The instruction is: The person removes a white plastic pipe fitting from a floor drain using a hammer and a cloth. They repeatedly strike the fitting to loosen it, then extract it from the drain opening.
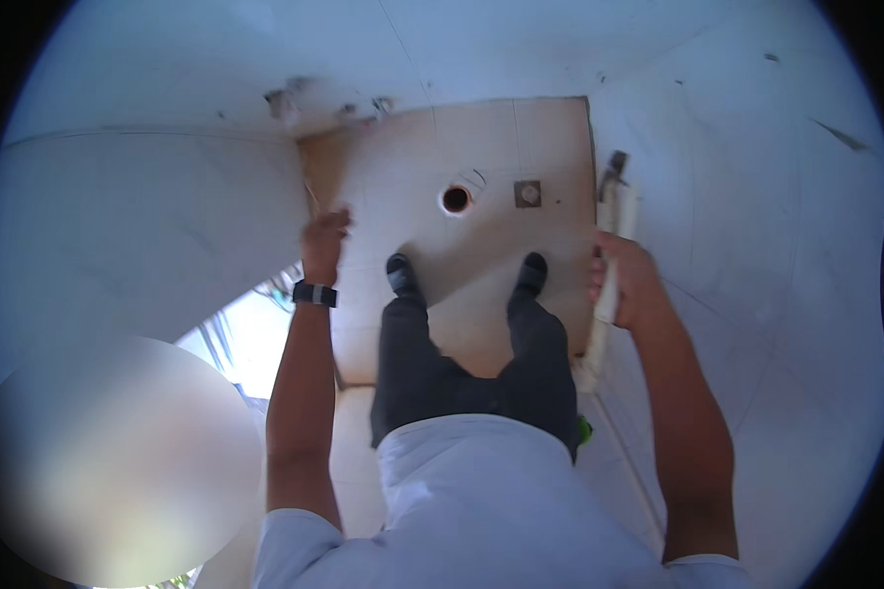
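Note:
My right hand [631, 282] is closed around a white pipe [607, 302] that runs along the right wall. The thumb lies toward the pipe's upper part, and the fingertips show on its left side. My left hand [325, 242], slightly blurred, hovers by the left edge of the floor with nothing visible in it. Its fingers are loosely bent and a little apart. On that wrist sits a dark band [314, 294]. Farther up the right wall, a dark fitting [615, 164] shows near the top of the white pipework.
A round hole [457, 199] opens in the tiled floor [481, 137] ahead of my feet, with a square drain [527, 194] to its right. Pipe stubs [381, 106] stick out of the far wall. Bright light enters through a gap [255, 329] at the left.

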`<action>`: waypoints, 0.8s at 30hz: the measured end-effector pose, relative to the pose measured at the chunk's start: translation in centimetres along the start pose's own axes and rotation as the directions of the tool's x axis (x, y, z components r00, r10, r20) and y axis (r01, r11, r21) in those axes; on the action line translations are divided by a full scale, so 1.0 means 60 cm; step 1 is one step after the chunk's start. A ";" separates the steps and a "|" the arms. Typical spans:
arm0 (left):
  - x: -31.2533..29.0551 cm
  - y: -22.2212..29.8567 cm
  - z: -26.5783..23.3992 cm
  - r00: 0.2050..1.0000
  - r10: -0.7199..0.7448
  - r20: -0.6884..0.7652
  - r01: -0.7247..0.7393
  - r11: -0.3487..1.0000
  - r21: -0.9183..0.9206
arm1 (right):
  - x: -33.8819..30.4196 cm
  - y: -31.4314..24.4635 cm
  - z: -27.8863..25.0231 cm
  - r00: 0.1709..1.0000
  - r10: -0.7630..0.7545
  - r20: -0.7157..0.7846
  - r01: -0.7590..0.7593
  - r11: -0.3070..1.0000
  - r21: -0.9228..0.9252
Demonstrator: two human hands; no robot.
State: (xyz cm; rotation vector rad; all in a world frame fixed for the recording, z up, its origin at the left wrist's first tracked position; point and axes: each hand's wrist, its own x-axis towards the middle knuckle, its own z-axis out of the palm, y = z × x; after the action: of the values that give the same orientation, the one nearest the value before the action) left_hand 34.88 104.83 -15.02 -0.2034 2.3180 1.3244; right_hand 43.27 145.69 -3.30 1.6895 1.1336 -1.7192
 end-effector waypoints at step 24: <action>0.360 -0.635 0.669 0.860 -0.399 0.318 0.478 0.416 -0.773 | 1.020 0.228 0.300 0.637 -0.420 0.647 0.597 -0.264 -0.758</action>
State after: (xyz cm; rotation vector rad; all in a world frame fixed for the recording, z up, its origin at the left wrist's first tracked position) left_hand 41.71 120.83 -71.85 -0.9748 1.1866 1.9622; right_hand 36.07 136.64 -67.50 -0.0081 2.4067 -0.6295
